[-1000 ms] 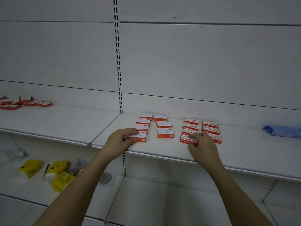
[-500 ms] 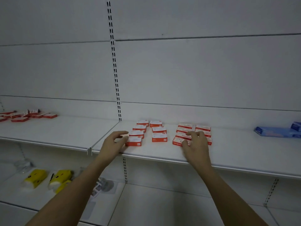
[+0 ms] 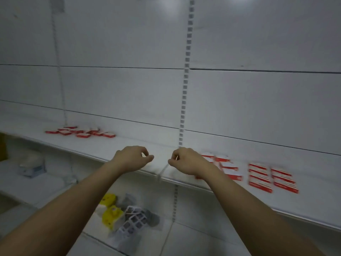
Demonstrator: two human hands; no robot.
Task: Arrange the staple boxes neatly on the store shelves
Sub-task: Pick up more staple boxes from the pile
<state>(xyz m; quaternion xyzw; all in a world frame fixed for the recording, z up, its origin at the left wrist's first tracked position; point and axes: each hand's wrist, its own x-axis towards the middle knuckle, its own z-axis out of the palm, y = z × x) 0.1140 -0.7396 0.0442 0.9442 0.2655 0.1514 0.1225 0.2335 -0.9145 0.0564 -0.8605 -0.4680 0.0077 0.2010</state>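
Working from the slotted upright (image 3: 184, 100) as your landmark: the shelf (image 3: 140, 145) runs to both sides of it, white and flat. Right of the upright, tidy staple boxes (image 3: 260, 175) lie in rows; far left of it, a loose heap of staple boxes (image 3: 83, 133) sits scattered and askew. You'll likely find them light, stiff cardboard, so pinch each by its long edges. Below the upright, yellow items (image 3: 110, 211) and a white grid piece (image 3: 132, 220) lie on a lower shelf, clear of your reach. Your left hand (image 3: 132, 157) and right hand (image 3: 184, 159) hover loosely curled, holding nothing.
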